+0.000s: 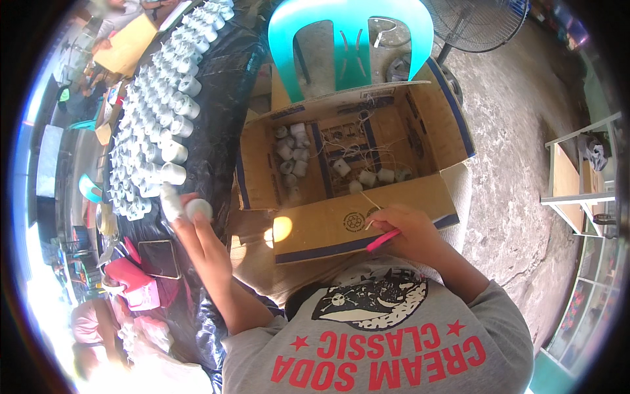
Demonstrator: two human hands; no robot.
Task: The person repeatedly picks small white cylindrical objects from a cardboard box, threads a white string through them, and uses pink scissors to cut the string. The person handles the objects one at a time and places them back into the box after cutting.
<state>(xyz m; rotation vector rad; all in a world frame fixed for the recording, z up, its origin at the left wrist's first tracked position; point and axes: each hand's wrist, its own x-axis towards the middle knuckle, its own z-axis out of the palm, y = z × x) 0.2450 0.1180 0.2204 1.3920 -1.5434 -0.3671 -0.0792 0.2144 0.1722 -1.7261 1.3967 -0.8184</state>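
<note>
My left hand [200, 233] is over the table's edge at the left, its fingers closed around a small white cylinder [199, 209]. Another white piece touches those fingertips, beside the front end of a long block of similar white cylinders [172, 152] standing in packed rows. Above the front flap of an open cardboard box [357, 223], my right hand [408, 226] is closed on a slim pink tool [383, 240], whose kind I cannot make out. A pale string [371, 199] also runs from these fingers toward the box. Inside the box lie several loose white cylinders [293, 154] and tangled white strings [367, 128].
Black plastic sheeting [220, 79] covers the table. A dark tablet-like slab [159, 259] and a pink pouch [141, 292] lie near its front. Beyond the box stand a turquoise plastic chair [351, 46] and a fan [482, 23]. Shelving [581, 199] is at far right. Another person [98, 331] sits at lower left.
</note>
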